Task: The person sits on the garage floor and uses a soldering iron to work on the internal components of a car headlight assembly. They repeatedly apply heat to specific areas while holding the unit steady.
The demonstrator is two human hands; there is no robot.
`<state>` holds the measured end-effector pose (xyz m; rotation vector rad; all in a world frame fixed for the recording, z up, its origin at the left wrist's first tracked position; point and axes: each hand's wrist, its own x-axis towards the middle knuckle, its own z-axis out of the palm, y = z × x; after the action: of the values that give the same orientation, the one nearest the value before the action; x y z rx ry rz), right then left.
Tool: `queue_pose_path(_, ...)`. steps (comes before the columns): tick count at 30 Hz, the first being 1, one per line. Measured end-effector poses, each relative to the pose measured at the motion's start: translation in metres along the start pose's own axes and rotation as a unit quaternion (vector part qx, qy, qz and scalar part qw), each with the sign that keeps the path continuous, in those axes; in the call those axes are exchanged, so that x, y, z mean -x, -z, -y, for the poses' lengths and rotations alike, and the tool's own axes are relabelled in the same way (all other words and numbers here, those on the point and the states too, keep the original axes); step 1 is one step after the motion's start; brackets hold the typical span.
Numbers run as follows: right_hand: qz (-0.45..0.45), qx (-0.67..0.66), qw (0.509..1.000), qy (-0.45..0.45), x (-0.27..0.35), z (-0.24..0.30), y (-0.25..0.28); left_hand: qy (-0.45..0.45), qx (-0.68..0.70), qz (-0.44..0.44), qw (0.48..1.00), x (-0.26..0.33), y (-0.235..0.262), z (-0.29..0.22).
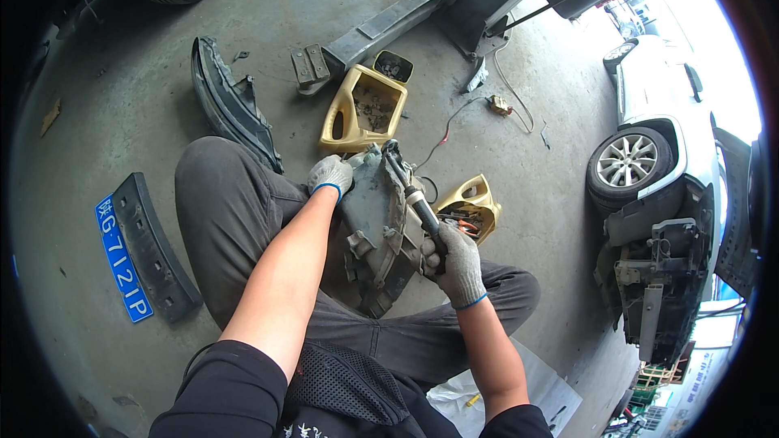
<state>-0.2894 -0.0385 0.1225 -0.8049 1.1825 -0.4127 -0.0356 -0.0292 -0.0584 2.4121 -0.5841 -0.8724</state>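
A dirty grey-black plastic car part (367, 199) with ragged edges lies across my lap, between my knees. My left hand (331, 174), in a pale work glove with a blue cuff, is closed on the part's upper left edge; the fingertips are partly hidden. Wrapped round the black handle of a long, slim tool (420, 209) is my right hand (461, 264), gloved alike. The tool has a pale collar and a dark shaft slanting up and left, its tip over the part's far edge. Its exact kind I cannot make out.
Beyond the part stands a yellow cut-open jug (345, 97) with dark scraps; another yellow jug (484, 215) holds tools. A curved black trim piece (227, 101) and a plate holder (154, 247) lie left. A lift arm (389, 24) reaches in; a white car (657, 105) stands right.
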Motion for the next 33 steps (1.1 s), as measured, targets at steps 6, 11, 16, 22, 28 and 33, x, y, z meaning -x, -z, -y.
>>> queue_pose_path(6,-0.002,0.063,0.997,0.045,0.006,-0.002,0.001,-0.001,-0.016,-0.005,1.0,-0.004,-0.002,0.004)
queue_pose_path(11,-0.068,0.188,0.957,0.209,-0.002,-0.013,0.02,-0.034,-0.039,0.012,0.999,-0.008,-0.006,0.003)
queue_pose_path(16,-0.242,0.407,0.86,0.192,-0.046,-0.016,0.023,-0.045,-0.043,0.062,0.996,-0.02,-0.016,0.006)
queue_pose_path(22,-0.263,0.363,0.881,0.154,-0.082,-0.04,0.0,-0.457,-0.415,0.035,0.786,-0.083,-0.012,0.052)
queue_pose_path(28,-0.245,0.341,0.891,0.171,-0.058,-0.029,-0.001,-0.275,-0.333,0.039,0.901,-0.031,0.009,0.012)
queue_pose_path(33,-0.236,0.317,0.9,0.184,-0.071,-0.029,-0.006,-0.175,-0.3,0.02,0.938,-0.03,0.045,-0.012)
